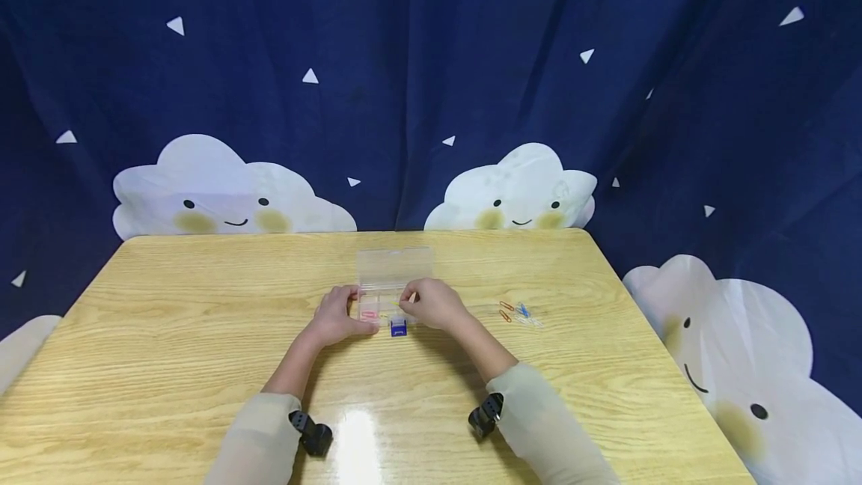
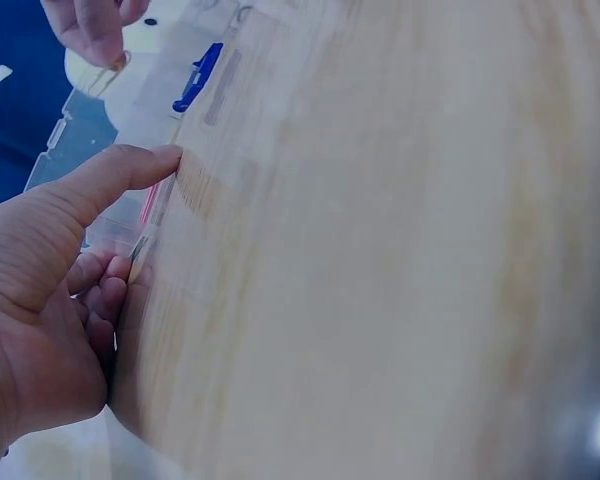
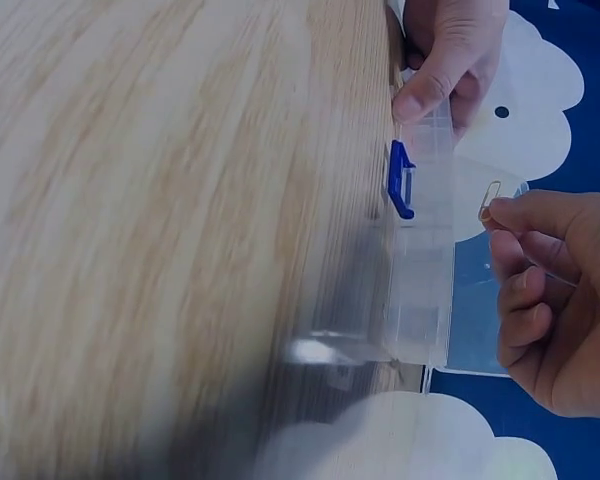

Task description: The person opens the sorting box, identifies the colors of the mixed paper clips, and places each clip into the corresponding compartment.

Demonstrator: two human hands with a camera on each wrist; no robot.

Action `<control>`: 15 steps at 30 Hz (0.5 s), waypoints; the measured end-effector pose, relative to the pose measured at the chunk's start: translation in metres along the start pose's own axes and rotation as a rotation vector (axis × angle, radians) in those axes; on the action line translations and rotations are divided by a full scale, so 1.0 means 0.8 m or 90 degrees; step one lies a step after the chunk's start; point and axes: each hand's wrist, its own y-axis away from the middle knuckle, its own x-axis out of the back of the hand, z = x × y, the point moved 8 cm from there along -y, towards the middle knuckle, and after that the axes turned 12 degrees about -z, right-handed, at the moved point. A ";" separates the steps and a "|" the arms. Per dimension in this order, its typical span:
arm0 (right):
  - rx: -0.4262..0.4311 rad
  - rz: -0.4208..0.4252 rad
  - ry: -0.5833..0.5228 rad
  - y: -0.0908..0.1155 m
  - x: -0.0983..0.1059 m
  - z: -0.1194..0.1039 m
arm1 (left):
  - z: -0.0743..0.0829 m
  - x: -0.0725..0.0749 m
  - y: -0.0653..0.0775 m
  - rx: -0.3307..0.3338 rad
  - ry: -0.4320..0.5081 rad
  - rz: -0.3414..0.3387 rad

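A clear plastic divided box [image 3: 420, 290] stands on the table with its see-through lid [image 1: 393, 264] folded back and a blue latch [image 1: 399, 328] at the front. My left hand [image 1: 334, 318] holds the box's left end, thumb at the front wall and fingers round the far side. Pink paper clips [image 1: 369, 315] lie in the left compartment. Between thumb and index finger, my right hand [image 1: 434, 304] pinches a yellowish paper clip [image 3: 490, 198] over the box. Something small and yellow shows in the middle compartment, too small to make out.
To the right of the box, loose on the table [image 1: 202, 335], lie red paper clips [image 1: 506, 315], a blue paper clip [image 1: 522, 310] and white paper clips [image 1: 530, 321]. A dark blue curtain [image 1: 377, 118] with clouds hangs behind the table's far edge.
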 end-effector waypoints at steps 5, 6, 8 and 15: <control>0.007 -0.001 -0.001 -0.001 -0.002 -0.006 | -0.002 -0.001 0.002 0.005 0.009 -0.008; 0.006 -0.003 -0.002 -0.001 -0.003 -0.006 | -0.002 -0.001 0.001 0.006 0.010 -0.009; 0.002 -0.008 -0.008 -0.002 -0.006 -0.005 | -0.002 -0.002 0.001 0.006 0.010 -0.010; -0.004 -0.004 -0.015 -0.003 -0.012 0.000 | -0.002 -0.002 0.000 0.002 0.007 -0.002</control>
